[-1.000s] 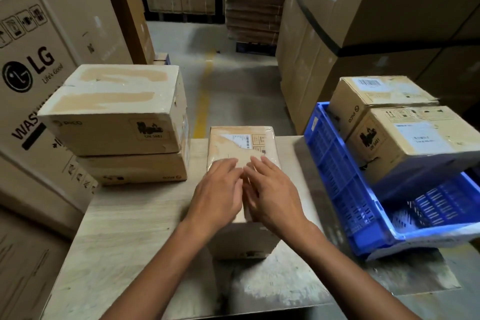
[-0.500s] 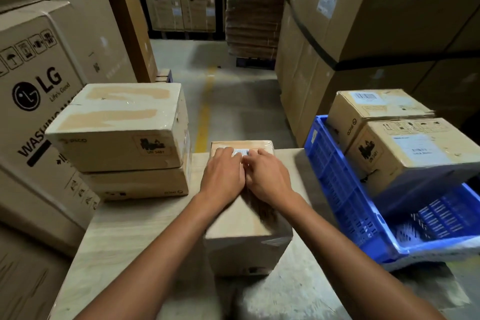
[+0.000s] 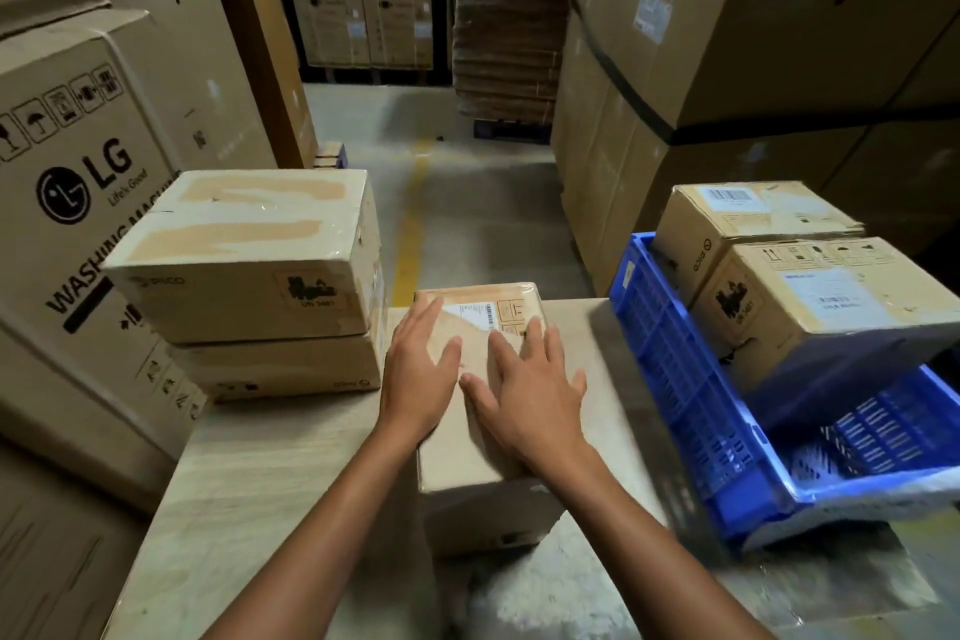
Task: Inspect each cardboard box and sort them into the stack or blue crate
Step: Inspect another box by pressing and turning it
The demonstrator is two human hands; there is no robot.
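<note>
A small cardboard box with a white label at its far end lies on the table in front of me. My left hand rests flat on its top left part, fingers spread. My right hand lies flat on the top right part, fingers straight and spread. To the left, a stack of two cardboard boxes stands on the table. To the right sits the blue crate, holding two cardboard boxes that tilt against its far side.
Large LG washing machine cartons stand close on the left. Tall strapped cartons rise behind the crate. An aisle with a yellow floor line runs ahead between them. The table's front edge is near my forearms.
Both hands slid to the box's far end with fingers curled over it, then drew back and spread flat on its top. The camera tilted slightly.
</note>
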